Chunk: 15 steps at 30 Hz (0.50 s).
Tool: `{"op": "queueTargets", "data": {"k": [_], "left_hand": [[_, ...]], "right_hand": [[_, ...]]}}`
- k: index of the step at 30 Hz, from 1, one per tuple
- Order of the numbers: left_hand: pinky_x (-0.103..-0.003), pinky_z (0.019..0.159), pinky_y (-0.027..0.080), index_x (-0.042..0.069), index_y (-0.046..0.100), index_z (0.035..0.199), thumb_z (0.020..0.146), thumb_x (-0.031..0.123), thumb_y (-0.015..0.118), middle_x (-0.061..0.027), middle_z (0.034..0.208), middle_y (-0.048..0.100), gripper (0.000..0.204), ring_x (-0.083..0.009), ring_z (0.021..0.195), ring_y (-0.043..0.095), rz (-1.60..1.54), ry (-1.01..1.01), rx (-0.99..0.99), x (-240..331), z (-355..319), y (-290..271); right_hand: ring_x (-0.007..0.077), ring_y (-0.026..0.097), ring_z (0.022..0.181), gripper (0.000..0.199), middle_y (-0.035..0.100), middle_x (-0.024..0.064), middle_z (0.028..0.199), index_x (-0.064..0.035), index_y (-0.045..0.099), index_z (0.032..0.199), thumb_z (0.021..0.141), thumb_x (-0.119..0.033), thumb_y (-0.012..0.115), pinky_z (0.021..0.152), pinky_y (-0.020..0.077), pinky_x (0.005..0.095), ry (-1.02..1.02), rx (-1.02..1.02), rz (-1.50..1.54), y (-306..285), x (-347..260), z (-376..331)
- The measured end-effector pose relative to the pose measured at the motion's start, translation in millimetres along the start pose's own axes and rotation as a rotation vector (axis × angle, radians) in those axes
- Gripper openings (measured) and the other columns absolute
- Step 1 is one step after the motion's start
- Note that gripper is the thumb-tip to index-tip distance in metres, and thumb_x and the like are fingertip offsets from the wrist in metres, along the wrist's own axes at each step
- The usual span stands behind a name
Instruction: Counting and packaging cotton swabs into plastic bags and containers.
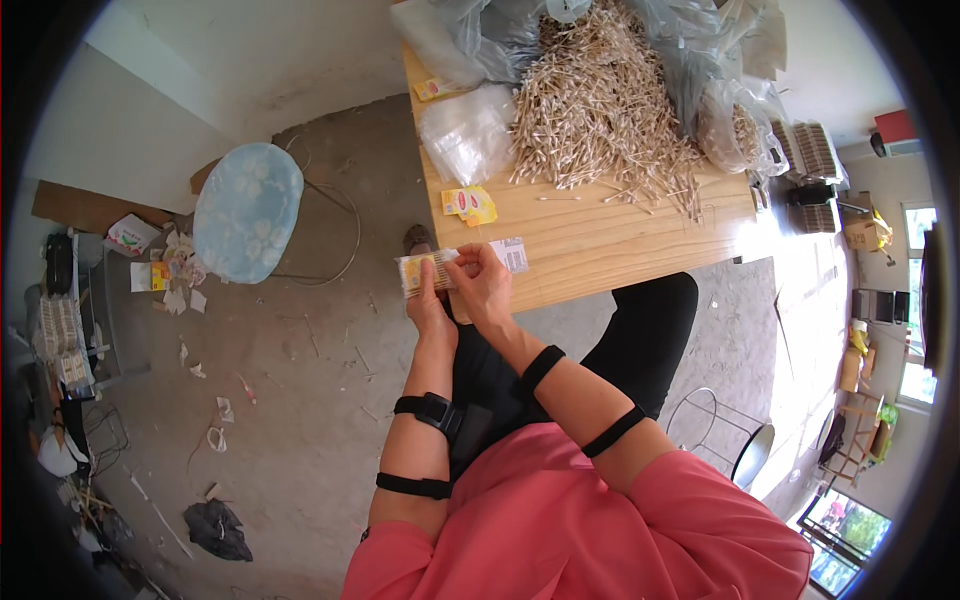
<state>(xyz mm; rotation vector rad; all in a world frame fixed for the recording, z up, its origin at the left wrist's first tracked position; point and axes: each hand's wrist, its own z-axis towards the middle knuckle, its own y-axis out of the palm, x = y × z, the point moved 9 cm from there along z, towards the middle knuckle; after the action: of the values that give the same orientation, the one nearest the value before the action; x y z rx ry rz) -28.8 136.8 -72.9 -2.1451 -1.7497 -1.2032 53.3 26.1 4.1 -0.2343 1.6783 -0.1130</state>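
1. A small clear packet of cotton swabs with a yellow label at its left end was held at the near left edge of the wooden surface.
2. A yellow label card lay on the surface just beyond the packet, and another small yellow label lay farther off near the left edge.
3. A stack of clear empty bags lay between those two labels, to the left of a big heap of loose cotton swabs.
4. A clear bag of swabs sat at the right of the heap.
5. The left hand was closed on the packet's left end, fingers wrapped from below and thumb on top.
6. The right hand pinched the packet's right part, fingers curled over its top edge.
7. Both forearms rose from the lower edge and met at the packet, each with black straps; the left wrist carried a black device.
8. A pale blue round stool stood on the floor to the left.
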Motion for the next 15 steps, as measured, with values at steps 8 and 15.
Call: {"op": "queueTargets", "data": {"k": [8,15], "left_hand": [[-0.030,0.082,0.054,0.002,0.060,0.121,0.091,0.032,0.074,-0.0060,0.111,0.066,0.045,-0.0162,0.093,0.065,-0.106,0.011,0.028,1,5,-6],[-0.031,0.081,0.055,0.002,0.058,0.123,0.091,0.031,0.074,-0.0061,0.112,0.065,0.046,-0.0169,0.096,0.065,-0.053,-0.072,-0.012,-3,-1,6]], "right_hand": [[0.0083,0.063,0.071,0.030,0.074,0.0065,0.097,-0.0006,0.065,0.113,0.084,-0.004,0.071,0.066,0.0536,0.0250,-0.005,-0.031,-0.112,7,-3,-8],[0.0101,0.065,0.077,0.049,0.069,0.0121,0.124,-0.0080,0.054,0.139,0.091,0.000,0.057,0.071,0.0546,0.0276,-0.093,-0.149,-0.044,13,11,-21]]}}
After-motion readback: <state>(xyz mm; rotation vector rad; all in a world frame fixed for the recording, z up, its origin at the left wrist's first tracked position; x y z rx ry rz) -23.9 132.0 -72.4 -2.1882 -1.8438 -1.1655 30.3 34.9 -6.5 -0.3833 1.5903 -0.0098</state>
